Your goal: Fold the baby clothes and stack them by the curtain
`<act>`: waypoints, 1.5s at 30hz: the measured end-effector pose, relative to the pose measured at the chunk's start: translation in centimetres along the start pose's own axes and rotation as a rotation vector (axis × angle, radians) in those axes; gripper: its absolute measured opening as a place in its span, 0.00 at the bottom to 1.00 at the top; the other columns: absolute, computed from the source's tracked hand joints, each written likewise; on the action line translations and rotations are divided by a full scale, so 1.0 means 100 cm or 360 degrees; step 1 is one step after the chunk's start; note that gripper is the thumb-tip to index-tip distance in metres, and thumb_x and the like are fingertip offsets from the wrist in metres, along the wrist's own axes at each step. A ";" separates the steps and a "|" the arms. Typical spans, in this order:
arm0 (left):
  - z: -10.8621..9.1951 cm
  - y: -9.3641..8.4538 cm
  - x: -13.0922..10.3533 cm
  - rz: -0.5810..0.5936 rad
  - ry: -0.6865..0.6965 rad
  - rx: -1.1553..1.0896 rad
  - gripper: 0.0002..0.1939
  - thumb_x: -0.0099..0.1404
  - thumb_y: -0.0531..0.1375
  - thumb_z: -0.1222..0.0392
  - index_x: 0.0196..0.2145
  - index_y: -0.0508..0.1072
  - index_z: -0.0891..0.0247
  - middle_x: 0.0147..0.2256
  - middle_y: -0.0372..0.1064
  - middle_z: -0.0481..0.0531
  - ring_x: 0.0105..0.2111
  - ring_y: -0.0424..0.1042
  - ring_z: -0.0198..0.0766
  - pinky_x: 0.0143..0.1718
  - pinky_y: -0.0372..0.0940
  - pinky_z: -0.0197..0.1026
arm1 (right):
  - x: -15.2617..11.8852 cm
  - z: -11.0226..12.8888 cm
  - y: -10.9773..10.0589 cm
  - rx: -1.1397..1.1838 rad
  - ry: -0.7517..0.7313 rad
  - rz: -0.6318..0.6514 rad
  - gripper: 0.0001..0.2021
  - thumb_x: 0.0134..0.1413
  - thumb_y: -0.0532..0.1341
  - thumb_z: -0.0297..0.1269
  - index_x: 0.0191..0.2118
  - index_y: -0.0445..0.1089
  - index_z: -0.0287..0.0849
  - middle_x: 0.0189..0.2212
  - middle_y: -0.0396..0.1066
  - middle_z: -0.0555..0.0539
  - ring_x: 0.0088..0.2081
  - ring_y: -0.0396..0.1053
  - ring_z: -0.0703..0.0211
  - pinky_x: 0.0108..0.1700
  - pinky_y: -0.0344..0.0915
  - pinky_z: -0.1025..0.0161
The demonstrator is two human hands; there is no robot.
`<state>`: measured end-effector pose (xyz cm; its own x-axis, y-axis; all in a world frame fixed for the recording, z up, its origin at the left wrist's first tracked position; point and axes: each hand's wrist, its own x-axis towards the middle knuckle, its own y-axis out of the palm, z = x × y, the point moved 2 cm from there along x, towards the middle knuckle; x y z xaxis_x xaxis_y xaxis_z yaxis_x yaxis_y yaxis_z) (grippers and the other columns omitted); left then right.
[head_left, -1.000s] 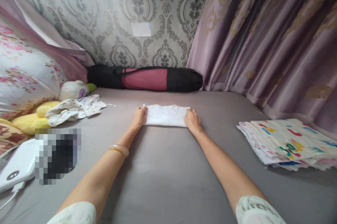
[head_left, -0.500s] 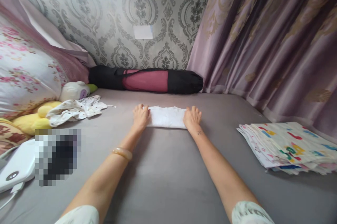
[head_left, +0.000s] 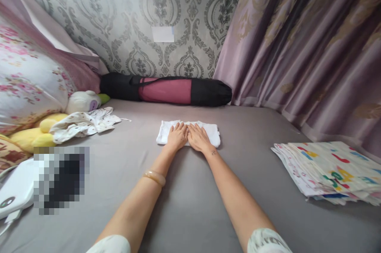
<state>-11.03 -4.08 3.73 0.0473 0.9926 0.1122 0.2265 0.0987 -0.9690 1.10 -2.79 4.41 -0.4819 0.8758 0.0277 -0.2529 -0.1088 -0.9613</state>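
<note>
A folded white cloth lies as a narrow strip on the grey bed sheet, in the middle of the head view. My left hand rests flat on it, left of its centre, with the fingers stretched forward. Right beside it, my right hand lies flat on the cloth too, fingers extended. The two hands meet at the cloth's middle and cover that part. Both ends of the strip show past the hands.
A stack of folded printed cloths sits at the right. A black and pink rolled bag lies along the wall. To the left are a crumpled spotted cloth, yellow plush toys, a floral pillow and a white device with a cable.
My hands have let go of the cloth's two ends and come together at its middle, now flat on top. The cloth's ends are uncovered.
</note>
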 end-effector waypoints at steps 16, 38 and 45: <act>0.012 0.002 0.007 -0.0012 -0.0044 0.0045 0.27 0.72 0.42 0.47 0.63 0.59 0.59 0.66 0.50 0.59 0.66 0.49 0.51 0.63 0.46 0.55 | 0.009 -0.009 0.005 0.0035 0.0199 -0.0157 0.27 0.67 0.40 0.40 0.67 0.53 0.40 0.68 0.50 0.47 0.68 0.42 0.53 0.67 0.37 0.49; 0.056 -0.002 -0.004 0.0040 -0.0414 0.0014 0.36 0.71 0.38 0.44 0.66 0.52 0.73 0.68 0.44 0.65 0.68 0.43 0.51 0.65 0.44 0.53 | -0.010 -0.042 -0.002 -0.0129 0.0496 -0.0104 0.30 0.69 0.37 0.43 0.68 0.48 0.30 0.69 0.43 0.40 0.69 0.38 0.53 0.67 0.36 0.53; 0.072 -0.004 -0.007 0.0108 -0.0479 -0.0022 0.37 0.71 0.34 0.44 0.67 0.48 0.74 0.68 0.41 0.67 0.68 0.43 0.50 0.65 0.44 0.54 | -0.016 -0.049 -0.004 -0.0112 0.0650 -0.0162 0.31 0.68 0.38 0.45 0.68 0.47 0.28 0.69 0.42 0.37 0.69 0.39 0.47 0.67 0.38 0.50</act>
<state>-18.13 -4.33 2.46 -0.2271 0.9735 -0.0252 0.2460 0.0323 -0.9687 6.12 -1.87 3.44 -0.0822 0.9963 0.0260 -0.2175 0.0076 -0.9760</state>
